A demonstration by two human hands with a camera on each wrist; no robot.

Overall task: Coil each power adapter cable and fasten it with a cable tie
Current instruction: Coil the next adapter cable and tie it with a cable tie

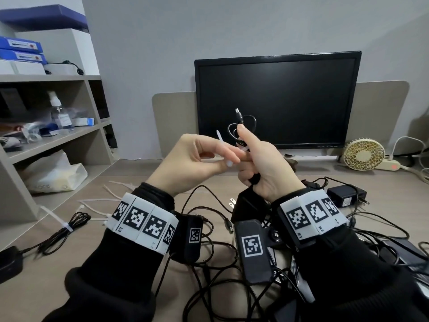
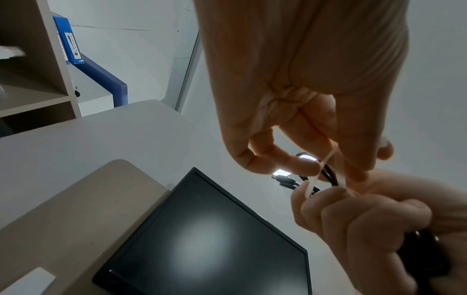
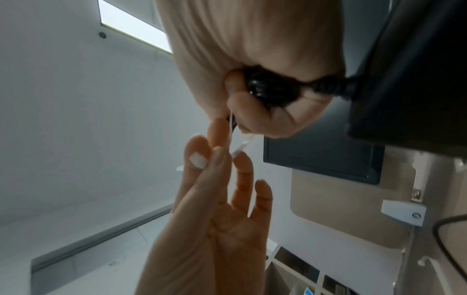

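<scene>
My right hand (image 1: 249, 156) is raised in front of the monitor and grips a coiled black adapter cable (image 1: 241, 126). The cable's barrel plug (image 1: 238, 113) sticks up above the thumb. The black adapter brick (image 1: 249, 203) hangs below that fist, and in the right wrist view the coil (image 3: 270, 87) is bunched in the palm beside the brick (image 3: 409, 69). My left hand (image 1: 222, 156) pinches a white cable tie (image 1: 220, 140) that wraps round the coil at the right hand. The tie (image 2: 326, 159) runs between my left fingertips (image 2: 303, 165) and the coil; its strap (image 3: 238, 148) shows under the fist.
A tied cable bundle (image 1: 69, 225) with its adapter (image 1: 9, 261) lies at the left. Spare white ties (image 1: 97, 203) lie on the desk (image 1: 46, 287). Loose cables and more adapters (image 1: 347, 196) crowd the near right. A monitor (image 1: 276, 98), a fan (image 1: 363, 156) and shelves (image 1: 53, 135) stand behind.
</scene>
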